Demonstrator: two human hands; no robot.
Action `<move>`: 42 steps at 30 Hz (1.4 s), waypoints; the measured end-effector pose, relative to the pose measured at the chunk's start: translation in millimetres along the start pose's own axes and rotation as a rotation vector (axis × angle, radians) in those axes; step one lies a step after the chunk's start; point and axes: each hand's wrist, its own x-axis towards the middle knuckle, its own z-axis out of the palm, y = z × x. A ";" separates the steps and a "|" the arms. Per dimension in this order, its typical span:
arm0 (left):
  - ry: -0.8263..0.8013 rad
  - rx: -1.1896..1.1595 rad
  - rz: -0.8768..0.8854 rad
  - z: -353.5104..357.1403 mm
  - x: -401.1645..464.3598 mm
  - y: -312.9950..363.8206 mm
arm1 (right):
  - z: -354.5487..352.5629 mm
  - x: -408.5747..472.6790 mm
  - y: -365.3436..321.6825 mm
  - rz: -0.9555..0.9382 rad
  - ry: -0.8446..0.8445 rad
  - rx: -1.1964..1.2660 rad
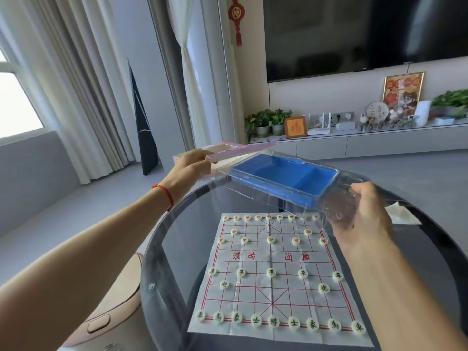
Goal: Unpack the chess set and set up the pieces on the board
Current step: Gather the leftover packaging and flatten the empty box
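nearest the camera, two bare forearms reached out over a round dark glass table [162, 274]. on it lay a white paper chess board printed with red grid lines [272, 274], creased from folding, its near edge toward the person. round cream chess pieces with green characters [272, 321] stood in a row along the near edge, with two more and a row of five ahead of them; cream pieces with red characters [271, 239] stood in the matching pattern on the far half.

above the far end of the board, the right hand [364, 214] gripped one end of a clear plastic blister tray with a blue two-compartment insert [283, 173], fingers curled round its clear end, the tray held tilted in the air. the left hand [190, 173], a red string bracelet [166, 196] on its wrist, pinched a flat pale purple cardboard box [228, 150] just beside the tray's other end. a white paper slip [402, 215] lay on the table behind the right hand.
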 end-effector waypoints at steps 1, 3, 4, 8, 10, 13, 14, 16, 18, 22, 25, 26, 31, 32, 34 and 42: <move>-0.009 0.020 0.015 -1.0 -4.6 0.6 | 2.8 -1.5 2.5 0.007 0.003 0.006; -0.014 0.072 0.036 -3.2 -13.5 1.4 | 8.6 -3.6 7.7 0.022 0.018 0.005; -0.006 0.108 0.055 -4.6 -17.9 1.4 | 11.4 -4.9 9.5 0.029 0.028 0.015; 0.074 0.208 0.161 -12.2 -31.8 -5.5 | 22.2 -10.6 17.1 0.039 0.036 0.048; 0.126 0.189 0.178 -16.5 -38.2 -8.0 | 28.4 -16.5 19.0 0.038 0.038 0.041; 0.194 0.159 0.197 -26.0 -49.4 -14.9 | 37.1 -18.9 20.0 0.037 0.001 0.060; 0.216 0.161 0.209 -30.4 -53.4 -17.0 | 38.6 -17.7 20.1 0.036 -0.019 0.057; 0.239 0.172 0.233 -37.4 -63.3 -19.9 | 41.1 -17.0 22.3 0.038 -0.037 0.049; 0.239 0.184 0.266 -39.3 -72.3 -21.2 | 46.5 -18.4 29.5 0.044 -0.040 0.026; 0.301 0.126 0.292 -37.0 -85.2 -27.6 | 65.0 -36.8 49.2 0.010 -0.025 0.008; 0.341 0.013 0.293 -35.2 -95.5 -31.3 | 75.5 -44.6 62.4 0.007 -0.101 -0.056; 0.338 -0.032 0.298 -33.4 -100.0 -32.1 | 80.0 -47.9 66.6 0.009 -0.138 -0.077; 0.361 -0.207 0.327 -24.8 -121.1 -36.5 | 101.8 -55.2 95.2 0.078 -0.465 -0.184; 0.372 -0.221 0.333 -25.2 -124.1 -37.7 | 105.5 -54.6 101.7 0.086 -0.522 -0.183; 0.393 -0.247 0.331 -27.8 -129.5 -40.2 | 111.8 -53.3 113.9 0.084 -0.622 -0.163; 0.444 -0.292 0.349 -53.5 -141.7 -43.1 | 137.4 -46.6 147.8 0.005 -0.824 0.053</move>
